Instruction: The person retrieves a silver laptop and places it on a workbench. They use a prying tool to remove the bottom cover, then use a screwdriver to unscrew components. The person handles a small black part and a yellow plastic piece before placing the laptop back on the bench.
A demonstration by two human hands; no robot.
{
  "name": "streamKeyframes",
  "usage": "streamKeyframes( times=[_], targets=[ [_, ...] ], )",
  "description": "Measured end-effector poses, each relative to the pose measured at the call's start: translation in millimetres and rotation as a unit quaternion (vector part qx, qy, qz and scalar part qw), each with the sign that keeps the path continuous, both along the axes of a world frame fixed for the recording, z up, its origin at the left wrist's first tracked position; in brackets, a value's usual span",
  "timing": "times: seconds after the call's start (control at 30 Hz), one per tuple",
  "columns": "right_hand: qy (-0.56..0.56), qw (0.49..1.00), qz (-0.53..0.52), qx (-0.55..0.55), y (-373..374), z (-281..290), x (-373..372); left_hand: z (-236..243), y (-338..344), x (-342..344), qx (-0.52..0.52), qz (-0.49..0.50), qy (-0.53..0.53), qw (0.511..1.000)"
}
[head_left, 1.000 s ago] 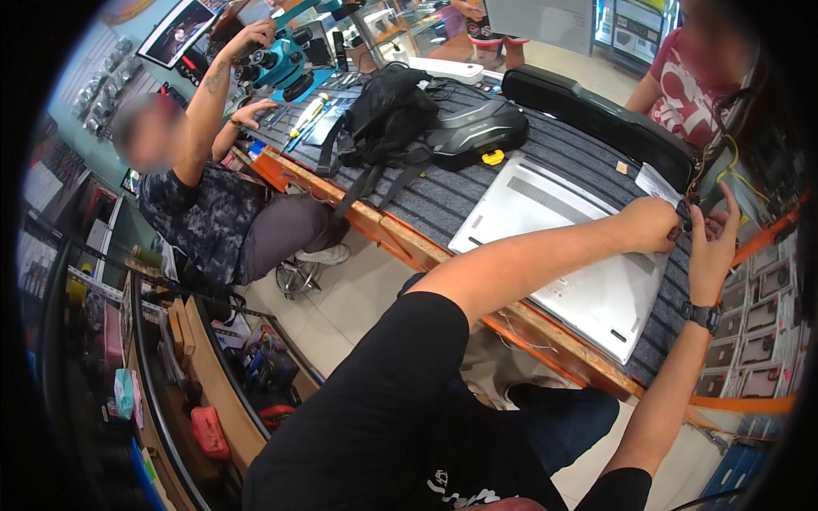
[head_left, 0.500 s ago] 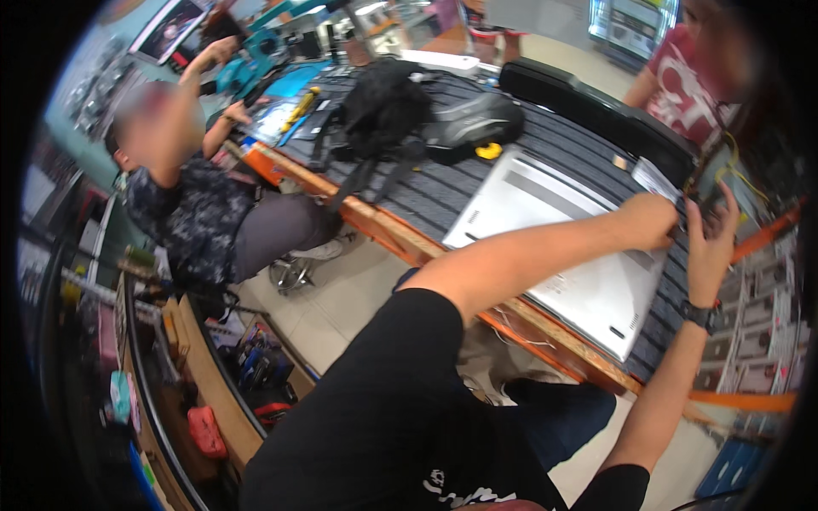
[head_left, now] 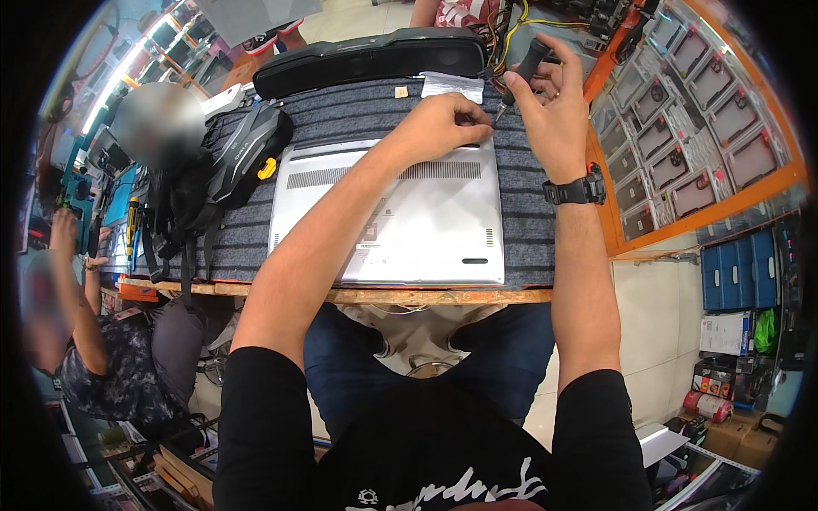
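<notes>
A silver laptop (head_left: 426,230) lies upside down on the striped grey cloth, its underside with the long vent strip facing up. Over its far right corner, my left hand (head_left: 445,128) is closed in a pinch, thumb against fingers; whatever is between them is too small or hidden. My right hand (head_left: 550,106) is raised just beyond that corner, to the right. It grips a screwdriver (head_left: 532,61) by its dark handle. The metal shaft slants down toward the cloth close to my left fingertips.
A long black speaker bar (head_left: 371,61) crosses the table's far side, with a crumpled clear packet (head_left: 452,87) before it. Left are a grey-black bag (head_left: 247,153) and a yellow tape measure (head_left: 267,169). A person (head_left: 111,358) works at far left; a glass cabinet (head_left: 682,128) stands right.
My view has swung round and levelled, so the laptop now sits squarely in front of me. The screwdriver in my right hand now shows plainly. My left hand stays by the laptop's far right corner.
</notes>
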State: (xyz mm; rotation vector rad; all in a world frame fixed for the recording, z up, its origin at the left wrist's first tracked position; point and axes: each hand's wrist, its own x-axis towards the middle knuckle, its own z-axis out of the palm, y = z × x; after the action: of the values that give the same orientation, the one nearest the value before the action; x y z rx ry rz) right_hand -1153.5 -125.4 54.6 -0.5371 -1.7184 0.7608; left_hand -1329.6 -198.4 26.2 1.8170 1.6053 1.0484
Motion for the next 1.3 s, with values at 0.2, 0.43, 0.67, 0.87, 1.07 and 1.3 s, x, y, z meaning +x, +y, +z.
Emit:
streamKeyframes(
  times=[0.2,0.43,0.67,0.87,1.07,1.3],
  targets=[
    [0.062,0.997,0.046,-0.029,-9,7,3,3,-6,2,0.054,-0.002,0.079,0.995],
    [0.092,0.995,0.036,0.002,-8,8,14,33,-82,-96,0.188,0.185,0.154,0.952],
    [0.075,0.995,0.055,0.022,-19,6,4,3,-184,-227,0.072,0.481,0.329,0.810],
    [-0.054,0.993,0.103,0.014,-64,33,-22,0,-175,-234,0.103,0.399,0.258,0.874],
    [-0.286,0.886,0.200,0.306,-91,50,-165,1,-169,-273,0.267,0.462,0.137,0.835],
    [-0.558,0.679,0.235,0.415,-101,41,-320,2,-177,-284,0.369,0.457,0.028,0.809]
  ],
)
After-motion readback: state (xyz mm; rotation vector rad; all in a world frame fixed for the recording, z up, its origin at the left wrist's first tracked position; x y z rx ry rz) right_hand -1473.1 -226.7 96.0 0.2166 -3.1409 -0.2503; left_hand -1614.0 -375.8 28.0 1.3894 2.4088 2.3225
